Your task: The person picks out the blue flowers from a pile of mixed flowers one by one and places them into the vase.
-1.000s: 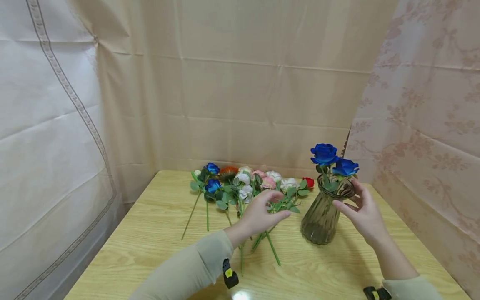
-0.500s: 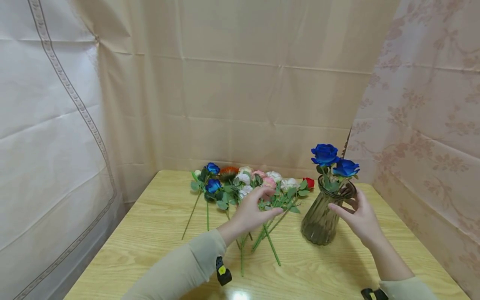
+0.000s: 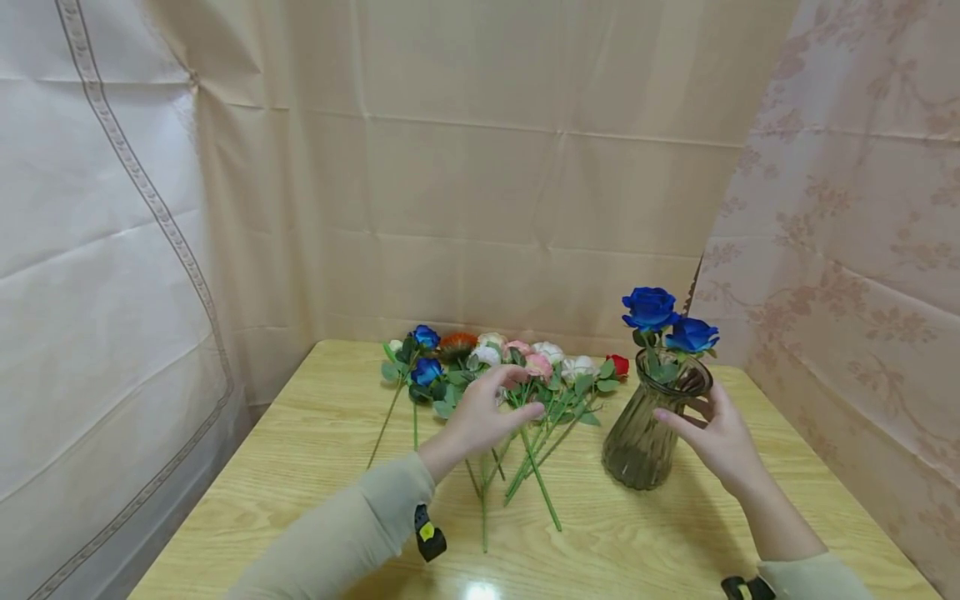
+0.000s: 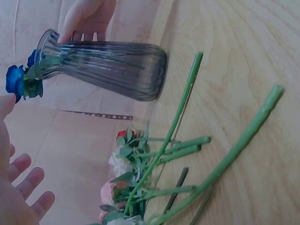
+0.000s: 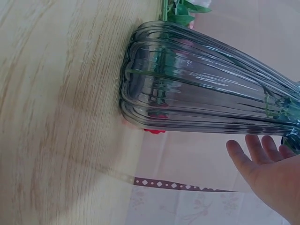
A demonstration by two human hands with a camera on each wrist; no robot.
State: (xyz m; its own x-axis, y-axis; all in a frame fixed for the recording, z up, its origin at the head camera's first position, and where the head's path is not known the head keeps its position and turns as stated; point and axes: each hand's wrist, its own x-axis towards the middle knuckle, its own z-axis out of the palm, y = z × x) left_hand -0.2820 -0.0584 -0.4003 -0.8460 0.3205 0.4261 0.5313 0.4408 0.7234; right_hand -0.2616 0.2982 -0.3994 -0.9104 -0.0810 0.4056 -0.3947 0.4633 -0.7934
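Observation:
My left hand [image 3: 480,412] hovers over the bunch of artificial flowers, its fingers loosely bent and holding nothing. In the left wrist view its fingers [image 4: 33,182] are spread beside the stems. A ribbed, smoky glass vase [image 3: 637,450] stands upright on the table at the right, with two blue roses [image 3: 651,309] in it. Beside its neck is my right hand [image 3: 723,442], thumb in front of the glass and fingers at the far side. Its relaxed fingertips [image 5: 253,143] come right up to the glass in the right wrist view.
Loose flowers lie along the table's back: blue roses [image 3: 426,371], an orange flower [image 3: 457,342], pink [image 3: 537,364] and white [image 3: 579,367] blooms, and a red rose [image 3: 618,366]. Green stems [image 3: 543,492] point toward the front. A beige curtain [image 3: 510,183] hangs behind the wooden table [image 3: 300,500].
My left hand has moved left across the flowers, uncovering more of the stems on its right. The right hand has shifted slightly down along the vase's neck.

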